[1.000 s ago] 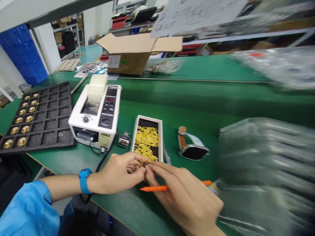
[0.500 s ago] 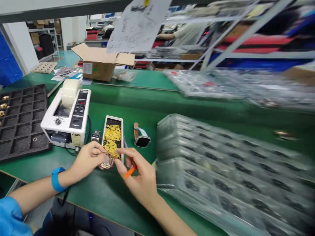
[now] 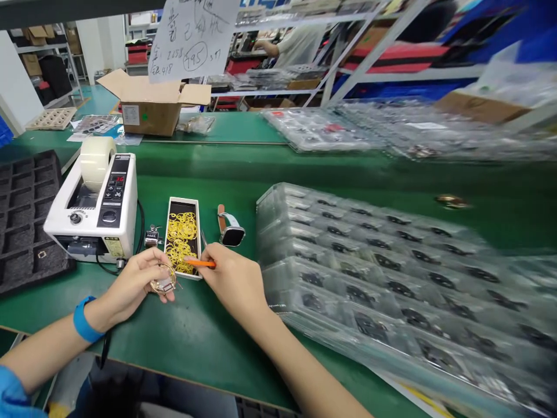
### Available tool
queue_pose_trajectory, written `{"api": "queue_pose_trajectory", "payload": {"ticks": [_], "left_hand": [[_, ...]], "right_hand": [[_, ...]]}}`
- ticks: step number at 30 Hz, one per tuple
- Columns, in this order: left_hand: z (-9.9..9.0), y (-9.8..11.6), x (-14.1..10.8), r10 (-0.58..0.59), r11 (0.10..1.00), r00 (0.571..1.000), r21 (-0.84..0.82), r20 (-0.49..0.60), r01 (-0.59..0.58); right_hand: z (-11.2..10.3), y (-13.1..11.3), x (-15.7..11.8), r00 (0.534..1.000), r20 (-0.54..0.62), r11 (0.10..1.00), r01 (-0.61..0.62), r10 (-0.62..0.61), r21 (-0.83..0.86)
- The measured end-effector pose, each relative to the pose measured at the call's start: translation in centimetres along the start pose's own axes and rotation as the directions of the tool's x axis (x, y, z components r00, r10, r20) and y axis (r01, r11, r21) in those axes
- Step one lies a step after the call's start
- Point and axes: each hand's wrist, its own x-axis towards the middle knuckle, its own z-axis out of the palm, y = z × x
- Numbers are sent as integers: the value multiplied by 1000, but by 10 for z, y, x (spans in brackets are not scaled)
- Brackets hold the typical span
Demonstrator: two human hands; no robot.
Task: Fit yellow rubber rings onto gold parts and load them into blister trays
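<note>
My left hand (image 3: 134, 281) pinches a round gold-rimmed watch case (image 3: 165, 283) by its edge, over the near left corner of a white box. My right hand (image 3: 232, 276) is closed round a slim orange-handled tool (image 3: 203, 263), its tip pointing left over the box. Inside the white box (image 3: 198, 217) lies a heap of thin yellow rings (image 3: 181, 226). Whether the tip touches a ring I cannot tell. A thin grey metal tool (image 3: 203, 238) shows just beyond my right fingers, partly hidden. Behind that hand lies a wristwatch (image 3: 232, 235) with a square dark face.
A white tape dispenser (image 3: 93, 215) stands at left, with a small metal counter (image 3: 152, 237) beside it. Farther left is a black compartment tray (image 3: 26, 232). Stacked clear plastic trays (image 3: 369, 278) of dark parts fill the right. An open carton (image 3: 150, 116) stands behind.
My right hand has drawn away from the watch case, and the orange-handled tool now points left over the yellow rings. My left hand still holds the case. The view has swung right.
</note>
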Motion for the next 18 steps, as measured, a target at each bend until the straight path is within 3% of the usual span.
{"api": "queue_pose_trajectory", "payload": {"ticks": [3,12,18], "left_hand": [[0,0,0,12,999,1000,38,-24,-11],[1,0,2,61,981,996,190,-66,-48],[3,2,2,76,980,995,190,-60,-64]], "right_hand": [[-2,0,2,999,42,1000,18,-18,0],[-10,-20,-9,971,33,890,204,-238,408],[-9,-22,-12,912,23,861,377,-409,341]]}}
